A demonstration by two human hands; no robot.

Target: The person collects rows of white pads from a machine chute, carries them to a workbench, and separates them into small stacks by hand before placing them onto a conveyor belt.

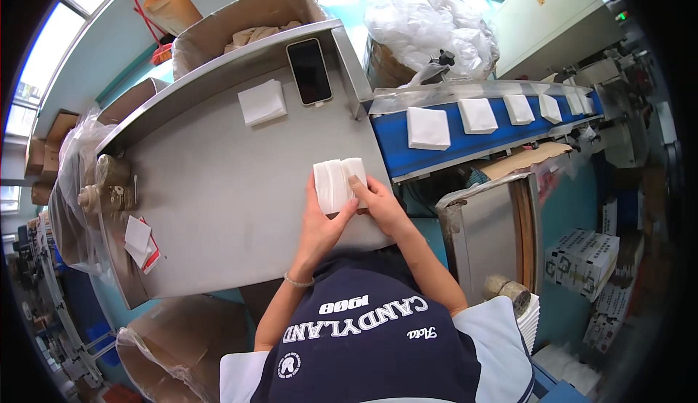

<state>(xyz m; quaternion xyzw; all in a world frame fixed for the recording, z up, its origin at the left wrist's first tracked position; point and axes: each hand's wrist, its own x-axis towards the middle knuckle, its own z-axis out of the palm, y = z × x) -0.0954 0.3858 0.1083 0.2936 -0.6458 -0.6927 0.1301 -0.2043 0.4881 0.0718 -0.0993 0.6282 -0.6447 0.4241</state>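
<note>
Over the right end of a grey metal table (218,185), both my hands hold a thick stack of white folded napkins (331,187). My left hand (323,221) grips its left side and lower edge. On the other side my right hand (378,203) is wrapped round the right part, its thumb lying across the front. The stack shows a gap between its left and right portions. Further back on the table lie another small white napkin stack (262,103) and a black-screened phone (310,72).
To the right, a blue conveyor belt (396,157) carries several white napkin stacks (428,128). Tape rolls (109,185) and white papers (138,236) sit at the table's left. A cardboard box (196,39) stands behind the raised table rim; bagged plastic (436,25) is piled beyond.
</note>
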